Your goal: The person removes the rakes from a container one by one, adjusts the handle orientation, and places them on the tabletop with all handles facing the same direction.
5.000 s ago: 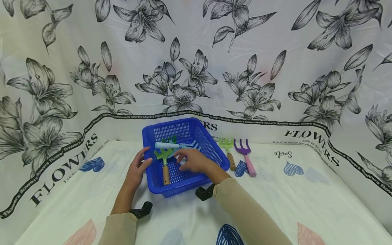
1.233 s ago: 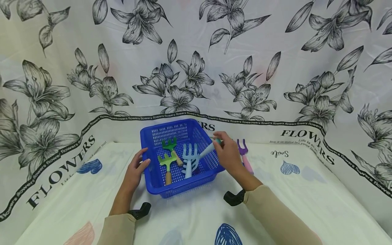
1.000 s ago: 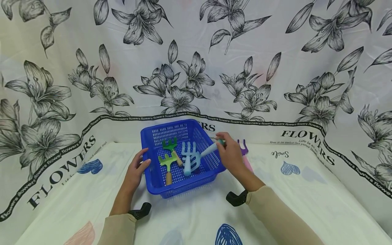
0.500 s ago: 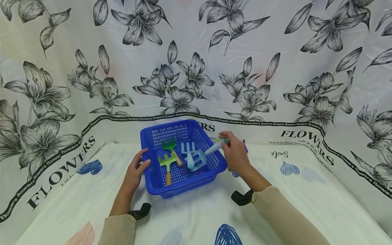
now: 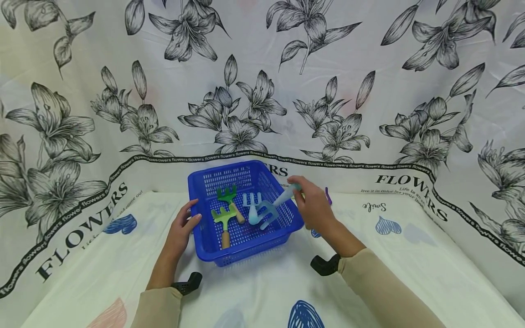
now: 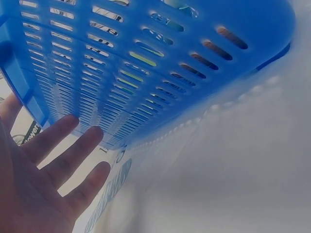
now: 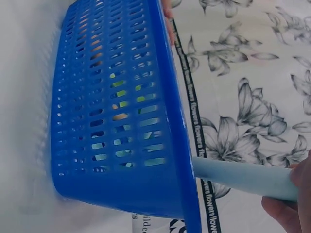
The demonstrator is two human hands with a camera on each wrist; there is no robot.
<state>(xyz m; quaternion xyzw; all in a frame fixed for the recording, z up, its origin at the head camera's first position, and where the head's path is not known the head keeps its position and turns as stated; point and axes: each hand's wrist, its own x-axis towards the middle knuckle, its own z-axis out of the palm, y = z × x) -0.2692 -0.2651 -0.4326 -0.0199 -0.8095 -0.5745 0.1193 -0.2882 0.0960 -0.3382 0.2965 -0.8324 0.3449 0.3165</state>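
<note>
At the centre of the head view stood the blue perforated plastic basket (image 5: 242, 237) on the white printed cloth (image 5: 410, 255). The left hand (image 5: 183, 226) rested with straight, relaxed fingers against the basket's left wall, gripping nothing. The right hand (image 5: 312, 205), right of the basket, pinched the handle end of the pale blue plastic toy rake (image 5: 268, 210), whose tines pointed down inside the basket. Left of it in the basket lay the light green wooden-handled rake (image 5: 223, 220), the dark green rake (image 5: 228, 196) and a second pale blue rake (image 5: 251, 201).
</note>
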